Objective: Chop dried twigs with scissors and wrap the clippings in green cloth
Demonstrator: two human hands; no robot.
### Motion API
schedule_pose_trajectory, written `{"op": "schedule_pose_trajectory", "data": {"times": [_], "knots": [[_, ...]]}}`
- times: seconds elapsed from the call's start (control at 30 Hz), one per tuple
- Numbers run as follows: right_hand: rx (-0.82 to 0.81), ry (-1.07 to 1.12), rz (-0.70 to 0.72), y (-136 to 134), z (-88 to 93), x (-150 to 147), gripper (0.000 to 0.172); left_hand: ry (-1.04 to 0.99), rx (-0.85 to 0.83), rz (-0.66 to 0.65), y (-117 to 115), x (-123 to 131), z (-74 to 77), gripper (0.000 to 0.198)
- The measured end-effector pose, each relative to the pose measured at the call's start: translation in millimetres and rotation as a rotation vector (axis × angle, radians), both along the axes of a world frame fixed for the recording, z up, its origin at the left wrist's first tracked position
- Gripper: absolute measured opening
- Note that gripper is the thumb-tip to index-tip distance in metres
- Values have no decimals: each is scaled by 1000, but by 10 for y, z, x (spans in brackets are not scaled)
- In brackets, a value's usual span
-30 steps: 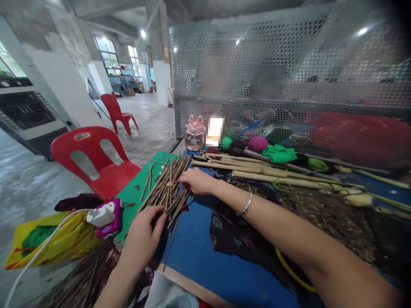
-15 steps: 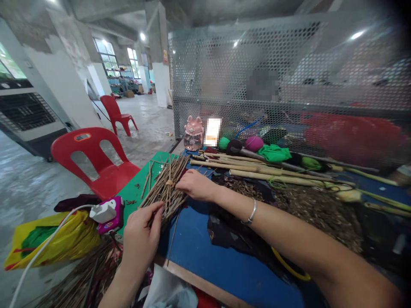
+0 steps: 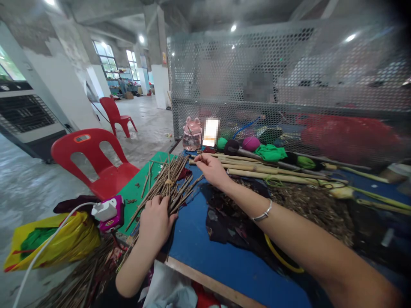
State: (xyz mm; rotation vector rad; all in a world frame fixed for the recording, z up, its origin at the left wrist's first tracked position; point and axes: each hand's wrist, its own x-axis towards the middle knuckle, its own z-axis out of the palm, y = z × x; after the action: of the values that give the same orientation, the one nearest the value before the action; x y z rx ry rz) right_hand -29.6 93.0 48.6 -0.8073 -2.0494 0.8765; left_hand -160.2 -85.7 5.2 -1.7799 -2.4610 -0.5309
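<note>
Two red chairs, one (image 3: 96, 164) just beside the counter (image 3: 218, 256), one (image 3: 114, 113) farther back. Pink bottle (image 3: 192, 133), magenta yarn ball (image 3: 251, 143), green cloth (image 3: 271, 152) and bamboo poles (image 3: 272, 174) along the perforated screen (image 3: 289, 77). Yellow bag (image 3: 64, 244) and white charger (image 3: 104, 210) at the left.

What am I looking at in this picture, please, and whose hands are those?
There is no machine here: a person wears one camera on the head, looking forward and down at their own two bare hands. The left hand lies over a bundle of thin sticks on the blue table. The right hand, with a bracelet on its wrist, reaches to the thicker bamboo poles. Whether either hand truly grips, I cannot tell. Behind stand a pink bottle and a perforated metal screen; a red chair is at the left.
</note>
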Motion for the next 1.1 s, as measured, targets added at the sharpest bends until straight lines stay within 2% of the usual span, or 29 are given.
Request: {"op": "schedule_pose_trajectory", "data": {"times": [0.07,0.13,0.33,0.53,0.6,0.67,0.8,0.87,1.1], "knots": [[-98,-124,-2,5,-54,0,15,-11,-56,-3,33,-16,12,30],[-125,-195,19,10,-119,-6,13,-80,-60,-20,37,-70,7,26],[-124,-291,37,-15,-189,-60,10,-340,112,20,-49,-357,-48,29],[-144,-346,57,-32,-168,-97,5,-459,187,188,-91,-604,4,48],[-157,-345,57,-26,-176,-91,4,-518,213,209,-82,-665,11,56],[-174,-327,49,-24,-178,-85,4,-662,226,196,-70,-707,2,63],[-244,-254,38,-59,-149,-116,12,-1103,280,120,-58,-720,-40,72],[-298,-226,46,-97,-136,-160,14,-1247,309,95,-57,-693,-57,74],[-432,-170,58,-201,-189,-336,10,-1409,357,66,-20,-415,-21,71]]}}
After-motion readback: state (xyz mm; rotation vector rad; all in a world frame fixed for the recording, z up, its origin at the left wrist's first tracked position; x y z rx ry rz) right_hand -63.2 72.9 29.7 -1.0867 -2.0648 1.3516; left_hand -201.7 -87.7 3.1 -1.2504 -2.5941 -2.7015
